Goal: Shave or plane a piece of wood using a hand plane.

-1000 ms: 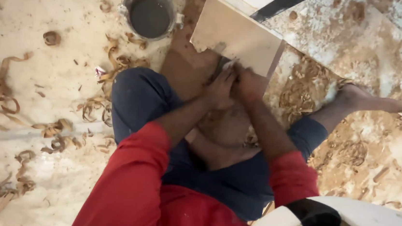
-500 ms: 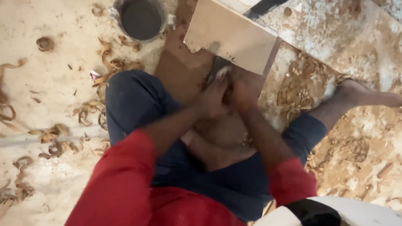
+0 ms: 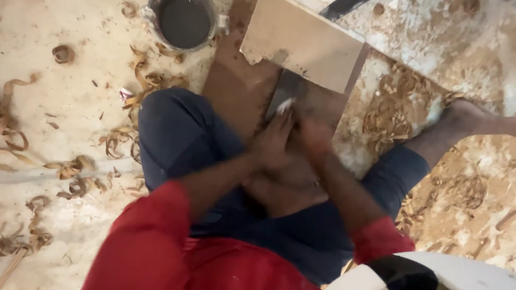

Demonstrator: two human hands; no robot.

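We sit on the floor with both hands close together over the lap, pressed onto a flat dark tool that lies on a brown wooden board. Our left hand closes around the tool's near end, fingers curled tight, and our right hand touches it just beside; the blur keeps us from telling whether the right hand grips the tool or only bears on it. At the far edge of the floor stands a round metal bucket holding a dark grey, smooth mass that fills it nearly to the rim. A pale square tile lies tilted over the far end of the board, its near corner just above the tool. Curled wood shavings litter the floor on the left, and more shavings pile up on the right, between the board and our bare foot. A white and black rounded object juts in at the bottom edge.
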